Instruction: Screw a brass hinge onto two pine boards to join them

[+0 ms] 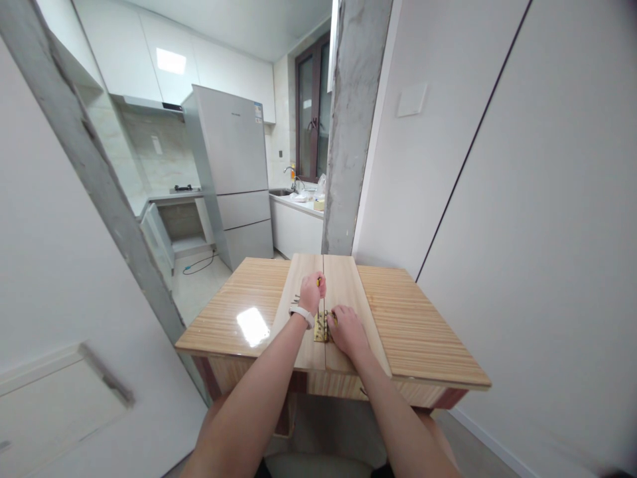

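My left hand (312, 291), with a pale band on its wrist, is closed around a screwdriver (319, 282). A bit of yellow and black handle shows at the fist, and the thin shaft appears to point down at a brass hinge (320, 330). The hinge spans the seam between two pale wooden boards (343, 279) lying side by side. Over the hinge's right leaf lies my right hand (348, 330), fingers bent and pressing on it. Whether those fingers also pinch something small is hidden. Several loose screws (295, 300) rest on the left board beside my left wrist.
The boards lie across a striped wooden table (423, 325) with a drawer in front. White walls (522, 199) stand close on the right and left. Beyond the table are a grey fridge (231, 153), a sink counter (298, 216) and a cable (199, 264) on the floor.
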The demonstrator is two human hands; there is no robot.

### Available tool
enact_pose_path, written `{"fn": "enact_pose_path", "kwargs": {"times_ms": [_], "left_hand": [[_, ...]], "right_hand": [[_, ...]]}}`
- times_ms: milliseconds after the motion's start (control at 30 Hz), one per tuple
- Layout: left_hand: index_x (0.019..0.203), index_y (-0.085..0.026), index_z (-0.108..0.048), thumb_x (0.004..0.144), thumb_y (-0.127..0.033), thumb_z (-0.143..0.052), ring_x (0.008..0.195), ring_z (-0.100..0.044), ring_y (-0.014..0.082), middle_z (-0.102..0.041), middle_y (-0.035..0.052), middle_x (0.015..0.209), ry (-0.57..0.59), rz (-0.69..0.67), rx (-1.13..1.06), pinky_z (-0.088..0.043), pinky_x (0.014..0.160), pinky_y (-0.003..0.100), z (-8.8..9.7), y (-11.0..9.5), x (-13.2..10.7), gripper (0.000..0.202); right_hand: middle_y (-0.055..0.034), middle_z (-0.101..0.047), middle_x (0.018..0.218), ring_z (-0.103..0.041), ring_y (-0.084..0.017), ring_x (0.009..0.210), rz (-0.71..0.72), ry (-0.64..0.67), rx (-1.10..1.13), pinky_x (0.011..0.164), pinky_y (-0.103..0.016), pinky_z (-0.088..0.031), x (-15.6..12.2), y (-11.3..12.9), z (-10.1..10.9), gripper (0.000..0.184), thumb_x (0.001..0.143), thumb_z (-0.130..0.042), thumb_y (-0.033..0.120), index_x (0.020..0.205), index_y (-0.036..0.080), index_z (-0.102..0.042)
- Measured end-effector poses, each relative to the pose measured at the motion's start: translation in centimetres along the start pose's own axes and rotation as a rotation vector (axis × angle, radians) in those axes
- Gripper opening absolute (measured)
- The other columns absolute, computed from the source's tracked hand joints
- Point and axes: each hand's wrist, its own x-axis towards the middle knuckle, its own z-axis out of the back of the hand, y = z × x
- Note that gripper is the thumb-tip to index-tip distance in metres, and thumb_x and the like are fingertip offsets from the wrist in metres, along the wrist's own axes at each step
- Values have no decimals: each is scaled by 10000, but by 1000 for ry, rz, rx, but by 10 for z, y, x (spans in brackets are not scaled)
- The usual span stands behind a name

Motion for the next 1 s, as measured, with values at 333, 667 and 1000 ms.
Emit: {"fn": "enact_pose_path", "kwargs": {"times_ms": [333, 667, 1000], "left_hand": [[733, -214, -482, 944, -382, -494, 543, -422, 111, -450, -46, 589, 23, -96, 52, -345, 543, 238, -7, -4, -6, 271], [832, -214, -561, 1010, -441, -427, 691, -532, 155, -561, -2, 739, -300, -86, 170, -409, 667, 279, -13, 14, 2, 318], [629, -220, -437, 931, -220, -400, 605, -433, 151, -450, -21, 623, -271, -105, 176, -313, 580, 268, -17, 7, -3, 304]], "right_hand": [[-94, -667, 1068, -546, -229, 1044, 2, -10, 0, 915, -331, -357, -1, -1, -1, 208, 992, -458, 360, 952, 228, -614], [-88, -666, 1081, -538, -226, 1052, 2, -12, 10, 922, -334, -351, 0, -4, -6, 221, 1002, -447, 373, 986, 228, -613], [-100, -664, 1099, -540, -233, 1058, -8, 15, -5, 923, -341, -355, 0, -3, -4, 243, 1008, -430, 373, 990, 227, -623]]}}
